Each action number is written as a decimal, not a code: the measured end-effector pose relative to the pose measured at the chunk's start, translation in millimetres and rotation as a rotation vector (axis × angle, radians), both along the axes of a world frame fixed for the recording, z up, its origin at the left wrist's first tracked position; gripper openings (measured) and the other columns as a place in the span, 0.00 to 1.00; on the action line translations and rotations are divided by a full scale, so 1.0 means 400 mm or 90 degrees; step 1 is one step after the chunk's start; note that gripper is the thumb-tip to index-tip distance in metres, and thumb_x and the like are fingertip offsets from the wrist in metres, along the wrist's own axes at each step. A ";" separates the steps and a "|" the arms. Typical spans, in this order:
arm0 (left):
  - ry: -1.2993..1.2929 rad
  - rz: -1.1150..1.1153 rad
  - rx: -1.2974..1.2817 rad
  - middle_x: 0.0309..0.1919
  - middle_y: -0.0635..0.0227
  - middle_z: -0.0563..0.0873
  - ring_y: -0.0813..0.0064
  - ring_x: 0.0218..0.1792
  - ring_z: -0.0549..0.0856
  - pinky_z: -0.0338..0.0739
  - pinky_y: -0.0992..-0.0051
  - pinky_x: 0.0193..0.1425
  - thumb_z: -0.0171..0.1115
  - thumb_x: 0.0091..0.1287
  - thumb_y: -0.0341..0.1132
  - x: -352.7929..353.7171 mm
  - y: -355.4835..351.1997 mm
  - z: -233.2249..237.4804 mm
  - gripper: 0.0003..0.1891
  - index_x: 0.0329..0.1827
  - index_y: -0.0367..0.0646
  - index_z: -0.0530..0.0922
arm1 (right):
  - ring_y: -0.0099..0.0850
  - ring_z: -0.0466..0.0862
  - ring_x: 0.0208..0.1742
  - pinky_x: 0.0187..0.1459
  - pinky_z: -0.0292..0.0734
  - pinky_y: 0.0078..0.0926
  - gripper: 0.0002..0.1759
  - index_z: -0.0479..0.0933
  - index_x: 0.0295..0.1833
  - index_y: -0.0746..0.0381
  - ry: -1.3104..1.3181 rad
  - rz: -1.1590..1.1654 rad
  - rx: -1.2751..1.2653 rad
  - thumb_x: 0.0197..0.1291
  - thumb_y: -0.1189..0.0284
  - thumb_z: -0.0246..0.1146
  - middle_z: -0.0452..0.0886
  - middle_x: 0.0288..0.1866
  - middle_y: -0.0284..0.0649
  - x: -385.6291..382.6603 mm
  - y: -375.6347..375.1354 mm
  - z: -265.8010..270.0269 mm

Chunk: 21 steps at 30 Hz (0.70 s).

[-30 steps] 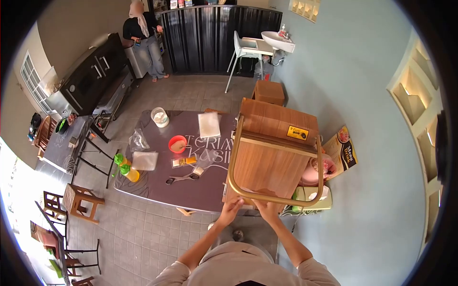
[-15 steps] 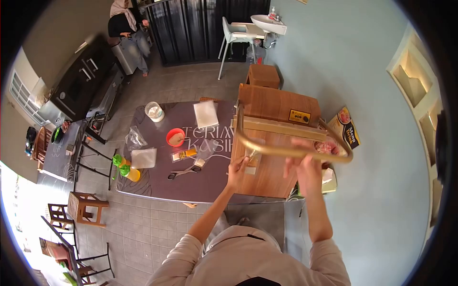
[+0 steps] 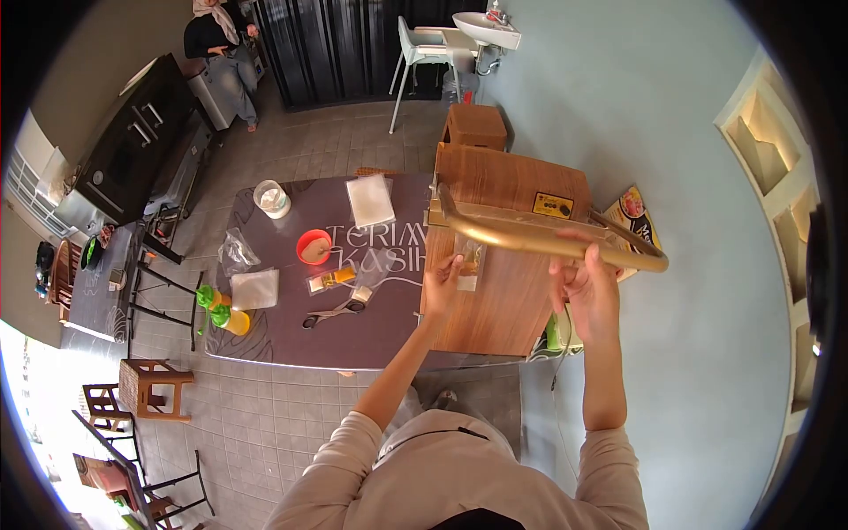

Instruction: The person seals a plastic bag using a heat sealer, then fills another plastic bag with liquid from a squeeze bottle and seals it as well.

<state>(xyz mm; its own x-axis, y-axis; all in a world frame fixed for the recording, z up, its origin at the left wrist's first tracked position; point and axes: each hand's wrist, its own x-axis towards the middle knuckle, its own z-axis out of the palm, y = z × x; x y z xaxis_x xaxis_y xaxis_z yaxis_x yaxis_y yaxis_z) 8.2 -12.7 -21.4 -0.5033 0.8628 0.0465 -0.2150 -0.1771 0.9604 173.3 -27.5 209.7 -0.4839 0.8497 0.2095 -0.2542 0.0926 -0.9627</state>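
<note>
You've swung the gold handle (image 3: 521, 237) up off the wooden box (image 3: 495, 309), right hand (image 3: 590, 287) fingers wrapped tight round it, left hand (image 3: 442, 279) fingers now pinching the clear packet (image 3: 470, 265) beneath.

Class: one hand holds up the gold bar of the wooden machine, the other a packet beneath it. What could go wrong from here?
The left hand lies close beneath the gold metal bar; if the right hand slips, fingers could be pinched. The small clear plastic packet, held on the wooden box machine, may shift askew.
</note>
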 end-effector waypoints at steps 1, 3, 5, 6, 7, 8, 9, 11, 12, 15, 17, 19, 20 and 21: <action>0.006 0.004 0.027 0.29 0.74 0.81 0.89 0.31 0.76 0.69 0.85 0.34 0.56 0.66 0.40 -0.003 0.008 -0.004 0.17 0.43 0.29 0.77 | 0.22 0.72 0.16 0.20 0.63 0.14 0.27 0.69 0.54 0.68 -0.006 0.006 -0.008 0.65 0.54 0.47 0.75 0.29 0.36 0.005 -0.008 -0.013; 0.011 0.005 0.055 0.29 0.73 0.82 0.88 0.31 0.76 0.69 0.85 0.34 0.56 0.67 0.39 -0.008 0.014 0.000 0.17 0.42 0.29 0.78 | 0.21 0.73 0.16 0.22 0.61 0.12 0.26 0.68 0.54 0.67 -0.019 0.029 -0.014 0.65 0.55 0.47 0.77 0.32 0.38 0.025 -0.016 -0.044; 0.022 -0.034 0.054 0.28 0.72 0.82 0.84 0.30 0.77 0.71 0.82 0.35 0.55 0.67 0.39 -0.018 0.009 0.015 0.16 0.42 0.30 0.78 | 0.21 0.73 0.16 0.22 0.61 0.12 0.25 0.68 0.54 0.67 -0.029 0.036 -0.024 0.65 0.55 0.48 0.77 0.33 0.38 0.037 -0.032 -0.065; 0.022 -0.035 0.053 0.28 0.72 0.82 0.84 0.30 0.77 0.71 0.82 0.35 0.55 0.67 0.39 -0.016 0.008 0.027 0.16 0.42 0.30 0.78 | 0.20 0.73 0.16 0.22 0.61 0.11 0.25 0.68 0.54 0.67 -0.039 0.046 -0.033 0.65 0.56 0.48 0.77 0.34 0.38 0.042 -0.040 -0.077; 0.007 -0.018 0.042 0.28 0.71 0.82 0.84 0.30 0.77 0.71 0.82 0.36 0.56 0.66 0.40 -0.014 0.008 0.039 0.16 0.40 0.31 0.79 | 0.20 0.73 0.15 0.22 0.60 0.11 0.23 0.68 0.54 0.67 -0.032 0.059 -0.023 0.65 0.57 0.48 0.77 0.34 0.38 0.046 -0.048 -0.093; -0.008 0.000 0.031 0.27 0.69 0.83 0.83 0.30 0.78 0.71 0.81 0.38 0.57 0.66 0.41 -0.013 0.010 0.051 0.16 0.38 0.33 0.80 | 0.20 0.73 0.15 0.22 0.60 0.11 0.23 0.68 0.54 0.67 -0.033 0.059 -0.023 0.65 0.57 0.48 0.77 0.34 0.38 0.053 -0.056 -0.112; 0.037 0.065 0.052 0.26 0.69 0.83 0.83 0.30 0.78 0.71 0.80 0.39 0.55 0.66 0.43 -0.007 0.027 0.031 0.17 0.38 0.33 0.80 | 0.20 0.73 0.15 0.22 0.60 0.12 0.23 0.68 0.54 0.67 -0.050 0.077 -0.039 0.66 0.58 0.48 0.77 0.34 0.38 0.063 -0.063 -0.132; 0.052 0.043 0.033 0.27 0.69 0.83 0.83 0.30 0.77 0.70 0.80 0.40 0.54 0.67 0.43 -0.017 0.039 -0.003 0.18 0.38 0.33 0.80 | 0.20 0.73 0.16 0.22 0.59 0.12 0.20 0.69 0.52 0.68 -0.050 0.110 -0.077 0.65 0.62 0.49 0.77 0.34 0.38 0.075 -0.083 -0.161; 0.066 0.020 0.016 0.28 0.68 0.84 0.83 0.31 0.77 0.70 0.80 0.41 0.53 0.68 0.43 -0.021 0.040 -0.005 0.18 0.38 0.33 0.79 | 0.20 0.73 0.16 0.22 0.59 0.12 0.20 0.69 0.52 0.68 -0.050 0.110 -0.079 0.65 0.62 0.49 0.77 0.34 0.38 0.077 -0.091 -0.178; 0.089 -0.009 -0.023 0.28 0.65 0.84 0.81 0.30 0.76 0.69 0.79 0.38 0.53 0.67 0.45 -0.029 0.037 -0.010 0.19 0.40 0.34 0.78 | 0.22 0.71 0.15 0.18 0.64 0.15 0.24 0.70 0.49 0.70 -0.095 0.114 -0.108 0.62 0.57 0.54 0.76 0.32 0.40 0.086 -0.118 -0.237; 0.094 -0.006 -0.030 0.26 0.63 0.83 0.80 0.28 0.74 0.70 0.76 0.33 0.55 0.65 0.46 -0.029 0.035 -0.004 0.20 0.42 0.33 0.77 | 0.22 0.71 0.15 0.19 0.63 0.15 0.23 0.70 0.49 0.69 -0.116 0.112 -0.131 0.62 0.59 0.54 0.76 0.31 0.39 0.095 -0.127 -0.267; 0.065 0.010 -0.013 0.23 0.66 0.82 0.81 0.24 0.71 0.66 0.78 0.28 0.56 0.65 0.47 -0.027 0.038 -0.007 0.20 0.36 0.33 0.80 | 0.21 0.70 0.15 0.21 0.61 0.14 0.22 0.71 0.50 0.69 -0.138 0.109 -0.156 0.62 0.60 0.55 0.76 0.31 0.39 0.097 -0.128 -0.280; 0.065 0.009 -0.013 0.23 0.66 0.82 0.81 0.24 0.71 0.66 0.78 0.28 0.56 0.65 0.47 -0.027 0.039 -0.008 0.20 0.36 0.33 0.80 | 0.21 0.70 0.15 0.22 0.60 0.14 0.21 0.71 0.50 0.68 -0.135 0.112 -0.163 0.61 0.60 0.55 0.76 0.31 0.38 0.097 -0.127 -0.283; 0.071 0.012 -0.014 0.22 0.67 0.81 0.82 0.23 0.71 0.65 0.78 0.27 0.56 0.65 0.47 -0.028 0.039 -0.004 0.20 0.37 0.34 0.80 | 0.20 0.70 0.15 0.22 0.59 0.14 0.21 0.72 0.50 0.68 -0.133 0.115 -0.169 0.61 0.61 0.56 0.76 0.31 0.38 0.097 -0.126 -0.283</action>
<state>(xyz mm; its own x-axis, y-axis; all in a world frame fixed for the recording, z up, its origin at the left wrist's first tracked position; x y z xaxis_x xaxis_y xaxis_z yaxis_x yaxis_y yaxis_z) -3.1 2.9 -22.9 -0.5126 0.8545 0.0836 -0.1036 -0.1583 0.9819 212.2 -77.9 96.5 -0.6394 0.7586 -0.1256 -0.0397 -0.1956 -0.9799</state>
